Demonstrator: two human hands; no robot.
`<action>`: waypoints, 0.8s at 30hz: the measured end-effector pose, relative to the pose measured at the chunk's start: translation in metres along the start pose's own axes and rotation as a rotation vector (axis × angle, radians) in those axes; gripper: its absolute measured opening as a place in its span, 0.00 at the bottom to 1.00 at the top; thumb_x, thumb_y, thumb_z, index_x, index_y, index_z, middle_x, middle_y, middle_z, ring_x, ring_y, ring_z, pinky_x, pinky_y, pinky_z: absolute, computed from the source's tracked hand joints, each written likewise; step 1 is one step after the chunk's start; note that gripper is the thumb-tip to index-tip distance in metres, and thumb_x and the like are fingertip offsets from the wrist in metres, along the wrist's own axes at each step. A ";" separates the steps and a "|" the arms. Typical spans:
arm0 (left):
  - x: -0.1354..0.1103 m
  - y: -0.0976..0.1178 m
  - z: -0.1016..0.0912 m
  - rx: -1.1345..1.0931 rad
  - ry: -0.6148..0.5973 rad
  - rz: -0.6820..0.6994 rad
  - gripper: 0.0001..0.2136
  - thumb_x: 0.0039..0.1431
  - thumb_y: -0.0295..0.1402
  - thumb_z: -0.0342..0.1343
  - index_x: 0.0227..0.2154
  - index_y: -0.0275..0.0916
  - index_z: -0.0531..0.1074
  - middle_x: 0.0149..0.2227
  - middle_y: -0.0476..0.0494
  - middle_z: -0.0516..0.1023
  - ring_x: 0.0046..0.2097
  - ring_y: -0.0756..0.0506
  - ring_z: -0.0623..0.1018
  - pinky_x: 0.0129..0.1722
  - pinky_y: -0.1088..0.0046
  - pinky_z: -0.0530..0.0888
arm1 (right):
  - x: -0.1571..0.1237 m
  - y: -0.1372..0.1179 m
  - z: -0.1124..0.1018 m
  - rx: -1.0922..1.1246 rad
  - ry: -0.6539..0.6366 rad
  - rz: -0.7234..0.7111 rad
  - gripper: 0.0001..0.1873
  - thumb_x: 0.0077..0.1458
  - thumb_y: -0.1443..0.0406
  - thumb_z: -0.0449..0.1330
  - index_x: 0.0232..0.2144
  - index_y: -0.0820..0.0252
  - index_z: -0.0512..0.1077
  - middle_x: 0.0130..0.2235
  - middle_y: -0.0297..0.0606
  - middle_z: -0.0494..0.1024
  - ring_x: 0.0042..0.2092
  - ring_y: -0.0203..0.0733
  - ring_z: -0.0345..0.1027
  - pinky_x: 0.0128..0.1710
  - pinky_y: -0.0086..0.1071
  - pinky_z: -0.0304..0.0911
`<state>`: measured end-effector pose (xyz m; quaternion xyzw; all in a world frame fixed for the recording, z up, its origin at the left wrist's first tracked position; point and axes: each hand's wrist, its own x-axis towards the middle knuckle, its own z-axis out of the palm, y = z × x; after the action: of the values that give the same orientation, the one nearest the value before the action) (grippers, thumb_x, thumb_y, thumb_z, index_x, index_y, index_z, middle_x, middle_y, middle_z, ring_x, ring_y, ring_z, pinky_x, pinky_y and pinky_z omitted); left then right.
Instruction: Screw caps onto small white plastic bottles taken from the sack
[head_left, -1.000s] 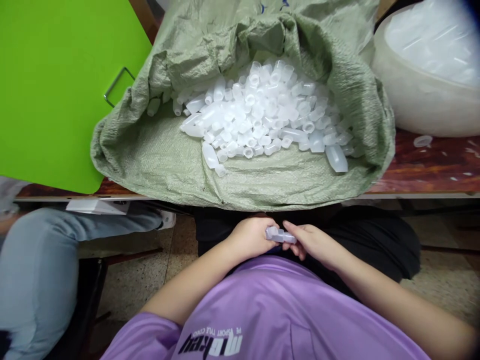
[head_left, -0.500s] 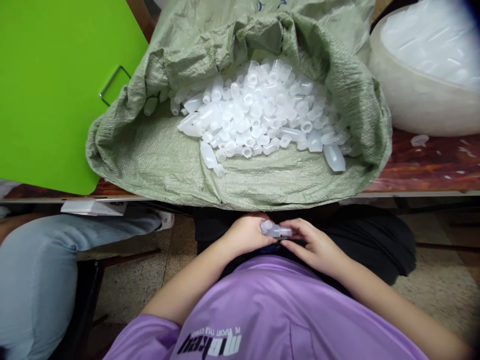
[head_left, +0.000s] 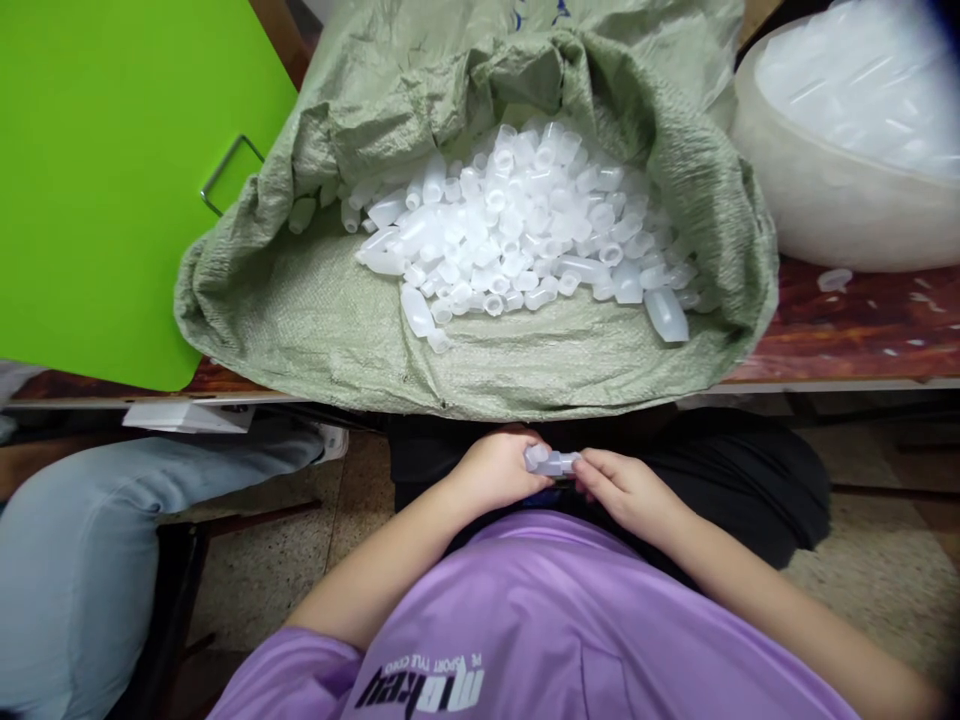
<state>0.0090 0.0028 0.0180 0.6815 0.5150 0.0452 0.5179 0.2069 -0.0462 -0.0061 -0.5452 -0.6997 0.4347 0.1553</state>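
Holding a small translucent plastic piece low in front of the body, between the two hands, just beyond the hem of a purple shirt and nearer than the table edge. Gripping its left end in a nearly closed left hand, with the back of the hand upward and most fingers hidden. Pinching the right end between thumb and fingertips of the right hand. Cannot tell whether one part or several together. Seated, with dark trousers spread beneath the arms. Faced, just past the hands, by a pale green woven sack, open-mouthed on the reddish-brown table, with its lip hanging over the near edge. Heaped inside with whitish plastic parts, mostly short hollow tubes, plus a few longer tapering ones near the lip. Bordered on the right by a large whitish bowl, full of shiny white contents too blurred to name. Flanked on the left by a bright green board with a metal handle. Below that, well apart from the hands, in pale jeans, another person's leg.
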 end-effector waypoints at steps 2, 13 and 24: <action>0.000 0.001 -0.001 -0.015 -0.006 -0.011 0.13 0.42 0.35 0.61 0.34 0.39 0.74 0.33 0.48 0.79 0.34 0.47 0.76 0.33 0.76 0.69 | 0.000 0.000 -0.001 -0.077 0.093 -0.146 0.17 0.57 0.55 0.52 0.43 0.59 0.68 0.40 0.44 0.74 0.39 0.44 0.70 0.39 0.39 0.68; -0.003 0.002 0.000 -0.062 -0.064 -0.035 0.13 0.40 0.35 0.62 0.32 0.37 0.74 0.30 0.49 0.77 0.31 0.48 0.74 0.30 0.76 0.67 | 0.005 -0.004 0.004 -0.121 0.045 -0.114 0.17 0.61 0.56 0.46 0.36 0.60 0.69 0.35 0.42 0.74 0.36 0.42 0.68 0.36 0.35 0.64; -0.009 0.003 0.000 -0.065 -0.256 0.025 0.11 0.40 0.31 0.59 0.31 0.38 0.70 0.25 0.54 0.71 0.24 0.53 0.68 0.22 0.80 0.62 | 0.013 -0.001 0.015 0.436 -0.137 -0.090 0.24 0.50 0.49 0.52 0.14 0.57 0.53 0.18 0.28 0.53 0.22 0.32 0.46 0.24 0.30 0.48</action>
<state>0.0066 -0.0035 0.0249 0.6710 0.4346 -0.0188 0.6005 0.1918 -0.0414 -0.0172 -0.4362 -0.6217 0.6043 0.2410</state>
